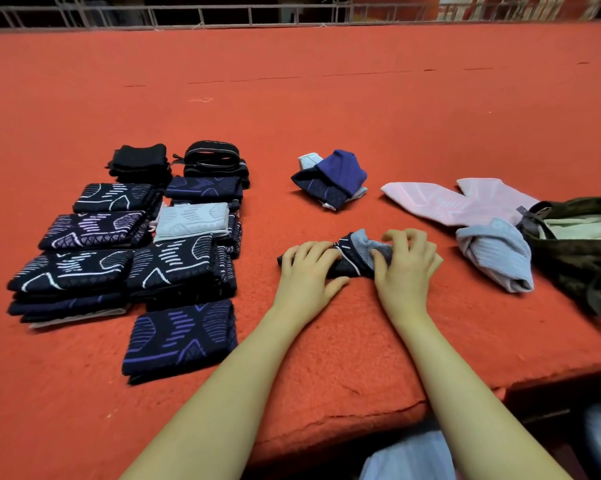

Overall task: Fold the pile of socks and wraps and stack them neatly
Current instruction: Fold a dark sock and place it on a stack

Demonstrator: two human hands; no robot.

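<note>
1. We see the sock (pixel 356 256), navy with a grey ribbed part, lying near the front edge of the tabletop (pixel 326 109), between our two hands.
2. Our left hand (pixel 307 270) presses flat on its left end, fingers fairly straight; our right hand (pixel 404 259) has curled fingers gripping the bunched grey end.
3. Behind it lies a loose heap (pixel 330 178) of blue and navy socks; to the right lie a pink sock pair (pixel 448 202) and a grey wrap (pixel 496 254).
4. A camouflage bag (pixel 576 244) sits at the right edge, touching the grey wrap.
5. Well to the left, folded stacks (pixel 129 251) of patterned navy pieces stand in rows.
6. We can read no writing.
7. The tabletop is covered in orange-red felt; a metal railing (pixel 223 15) runs behind.
</note>
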